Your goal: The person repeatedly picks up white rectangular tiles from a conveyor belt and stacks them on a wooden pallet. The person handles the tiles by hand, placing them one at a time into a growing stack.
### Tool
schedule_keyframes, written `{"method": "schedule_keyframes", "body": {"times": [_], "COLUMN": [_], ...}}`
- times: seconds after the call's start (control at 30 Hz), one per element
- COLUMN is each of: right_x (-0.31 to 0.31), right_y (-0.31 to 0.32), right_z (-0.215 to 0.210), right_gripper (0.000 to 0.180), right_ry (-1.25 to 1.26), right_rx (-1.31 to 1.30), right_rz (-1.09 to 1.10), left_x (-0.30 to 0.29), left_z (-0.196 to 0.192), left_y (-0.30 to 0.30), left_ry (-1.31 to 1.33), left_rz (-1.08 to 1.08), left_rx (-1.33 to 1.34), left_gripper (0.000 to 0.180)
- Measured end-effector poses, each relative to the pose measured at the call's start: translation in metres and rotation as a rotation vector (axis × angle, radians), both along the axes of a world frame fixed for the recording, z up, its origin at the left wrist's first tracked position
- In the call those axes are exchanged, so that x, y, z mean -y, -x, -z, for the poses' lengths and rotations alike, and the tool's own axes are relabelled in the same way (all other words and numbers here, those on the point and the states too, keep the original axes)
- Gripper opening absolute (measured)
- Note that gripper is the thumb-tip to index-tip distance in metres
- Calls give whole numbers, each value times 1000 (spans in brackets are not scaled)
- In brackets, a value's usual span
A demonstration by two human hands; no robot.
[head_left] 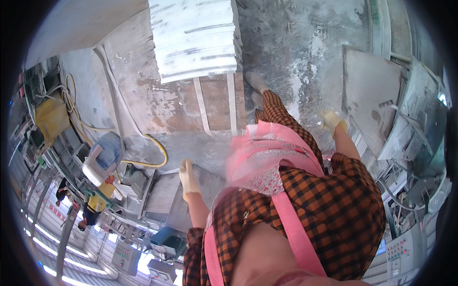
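Observation:
My left hand (188,177), in a pale cream glove, hangs out to my left, seen edge-on. Its fingers look stretched out, with nothing visible in them. On the other side, my right hand (332,121) wears the same kind of glove and is slightly blurred. Its fingers are spread and hold nothing I can make out. Neither hand touches anything. A tall stack of thin white sheets (195,43) stands in front of me, left of my shoes. Two pale straps (202,107) run from under it over a brown board (216,102).
A yellow hose (160,150) curves across the floor near a blue-and-white plastic container (102,157). At the right leans a large grey panel (372,90). Machinery and a control box (403,252) stand around. A person in yellow (98,200) is far left.

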State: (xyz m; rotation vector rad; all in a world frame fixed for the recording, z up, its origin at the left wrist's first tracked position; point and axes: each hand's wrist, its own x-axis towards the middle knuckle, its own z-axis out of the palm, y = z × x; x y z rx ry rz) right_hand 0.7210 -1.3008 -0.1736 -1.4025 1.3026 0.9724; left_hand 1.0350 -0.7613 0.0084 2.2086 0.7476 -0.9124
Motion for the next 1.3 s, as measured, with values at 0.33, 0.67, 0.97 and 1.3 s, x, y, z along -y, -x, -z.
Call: {"method": "schedule_keyframes", "body": {"times": [0.33, 0.67, 0.97, 1.3], "right_x": [34, 6, 34, 203], "right_y": [-13, 99, 154, -140], "right_z": [-100, -81, -97, -65], "right_gripper": [40, 42, 38, 47], "right_ry": [184, 208, 197, 183], "right_rx": [85, 316, 74, 554], "right_rz": [-53, 181, 445, 109], "left_x": [-84, -80, 168, 122], "left_z": [49, 29, 25, 20], "left_y": [74, -49, -79, 22], "left_ry": [-52, -107, 269, 2], "left_rz": [248, 403, 387, -48], "left_rx": [-173, 82, 291, 221], "left_gripper": [40, 48, 42, 38]}}
